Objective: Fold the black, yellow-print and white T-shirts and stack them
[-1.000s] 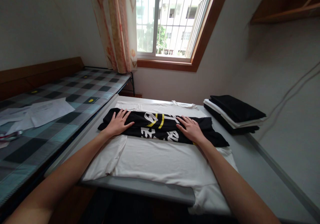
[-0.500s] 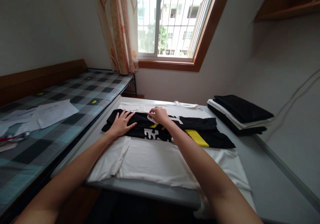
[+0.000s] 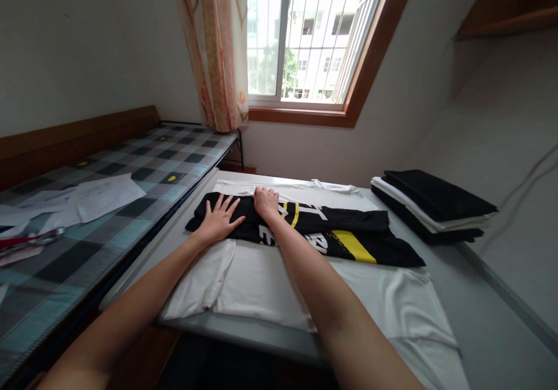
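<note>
A black garment [image 3: 357,218] with white and yellow print lies folded into a long strip across a white garment [image 3: 261,282] spread on the table. My left hand [image 3: 218,218] rests flat on the strip's left part, fingers spread. Close to its right, my right hand [image 3: 265,201] is closed at the strip's far edge, fingers bent down onto the black cloth. My right forearm crosses over the strip and hides part of the print.
Folded black and white clothes [image 3: 436,201] are stacked at the right of the grey table [image 3: 462,297]. On the left is a bed with a checkered mattress [image 3: 122,163], bearing papers [image 3: 102,198]. A curtain [image 3: 222,58] hangs beside the barred window.
My right hand has moved left along the black strip, nearer my left hand, uncovering more print. My left hand stays on the cloth. The view has shifted slightly.
</note>
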{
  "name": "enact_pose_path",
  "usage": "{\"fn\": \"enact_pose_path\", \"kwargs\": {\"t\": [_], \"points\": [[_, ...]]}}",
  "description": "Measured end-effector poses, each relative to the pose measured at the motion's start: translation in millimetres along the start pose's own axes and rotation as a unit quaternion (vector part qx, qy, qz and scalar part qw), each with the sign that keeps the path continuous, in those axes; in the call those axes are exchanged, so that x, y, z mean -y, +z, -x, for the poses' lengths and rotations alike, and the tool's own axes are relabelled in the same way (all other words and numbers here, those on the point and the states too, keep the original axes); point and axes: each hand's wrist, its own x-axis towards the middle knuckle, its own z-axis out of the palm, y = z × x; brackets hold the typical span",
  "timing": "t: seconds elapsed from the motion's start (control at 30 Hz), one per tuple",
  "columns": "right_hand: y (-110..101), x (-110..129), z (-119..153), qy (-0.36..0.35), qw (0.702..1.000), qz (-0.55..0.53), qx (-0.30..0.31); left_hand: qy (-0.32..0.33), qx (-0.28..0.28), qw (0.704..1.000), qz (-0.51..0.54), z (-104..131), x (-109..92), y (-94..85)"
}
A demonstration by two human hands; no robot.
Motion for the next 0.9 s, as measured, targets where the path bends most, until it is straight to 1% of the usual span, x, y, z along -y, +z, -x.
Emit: {"fn": "enact_pose_path", "kwargs": {"t": [0.1, 0.17, 0.27, 0.3, 0.37, 0.43, 0.53, 0.6, 0.67, 0.77, 0.9], "points": [[-6.6, -5.3, 5.0, -0.012, 1.000, 0.019, -0.005, -0.027, 0.012, 1.000, -0.008, 0.1, 2.0, -2.1], [-13.4, -14.8, 13.4, -0.034, 0.999, 0.031, -0.010, -0.030, 0.027, 0.999, -0.004, -0.6, 4.9, -4.5], [-23.2, -39.0, 35.7, -0.060, 0.997, 0.048, -0.016, -0.024, 0.038, 0.999, 0.006, -2.7, 9.1, -8.0], [-26.0, -49.5, 45.0, -0.060, 0.997, 0.054, -0.011, -0.022, 0.037, 0.999, 0.008, -3.3, 10.0, -8.8], [-31.4, -73.5, 64.4, -0.057, 0.996, 0.069, 0.020, -0.023, 0.037, 0.999, 0.009, -4.3, 11.0, -9.6], [-37.7, -101.0, 82.4, -0.036, 0.994, 0.085, 0.050, -0.026, 0.039, 0.999, 0.008, -4.8, 11.1, -9.6], [-49.1, -145.5, 103.2, 0.032, 0.991, 0.100, 0.078, -0.027, 0.047, 0.999, 0.000, -4.9, 11.0, -8.7], [-56.1, -172.5, 113.1, 0.077, 0.988, 0.109, 0.081, -0.029, 0.049, 0.998, -0.009, -4.8, 10.9, -8.0], [-60.5, -192.7, 120.3, 0.106, 0.985, 0.121, 0.065, -0.031, 0.048, 0.998, -0.017, -4.6, 10.8, -7.6], [-61.8, -205.9, 126.0, 0.117, 0.983, 0.131, 0.045, -0.033, 0.046, 0.998, -0.017, -4.3, 10.0, -8.3], [-60.3, -204.5, 127.0, 0.115, 0.984, 0.133, 0.040, -0.036, 0.048, 0.998, -0.009, -4.4, 8.6, -10.4]]}}
